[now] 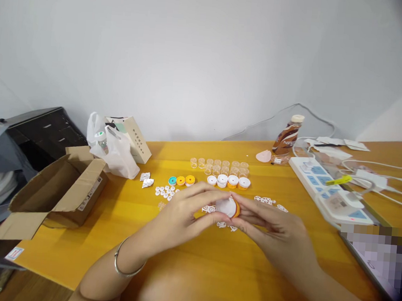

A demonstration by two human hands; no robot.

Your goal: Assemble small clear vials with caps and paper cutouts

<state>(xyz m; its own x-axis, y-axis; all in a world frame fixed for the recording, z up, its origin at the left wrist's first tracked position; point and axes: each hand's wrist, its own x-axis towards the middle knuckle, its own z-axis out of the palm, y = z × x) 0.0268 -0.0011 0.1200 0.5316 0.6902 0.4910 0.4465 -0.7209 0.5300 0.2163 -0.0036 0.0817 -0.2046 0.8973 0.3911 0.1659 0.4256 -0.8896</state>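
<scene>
A white-and-orange cap (229,208) sits over a yellow table (213,263), beside a brown cardboard box (62,190).

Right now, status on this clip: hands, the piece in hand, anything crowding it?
Left hand and right hand both grip one small white-and-orange cap above the table. White cutouts directly beneath. Nothing blocking.

The desk (192,265) is orange-yellow wood, smooth with a dull sheen. The small round cap (229,207) between the hands looks like glossy white and orange plastic. The open box (58,190) is matt brown cardboard; the bag (115,150) is thin, crinkled white plastic. A smooth metal bangle (125,267) shines. The power strip (330,191) is smooth white plastic.
</scene>
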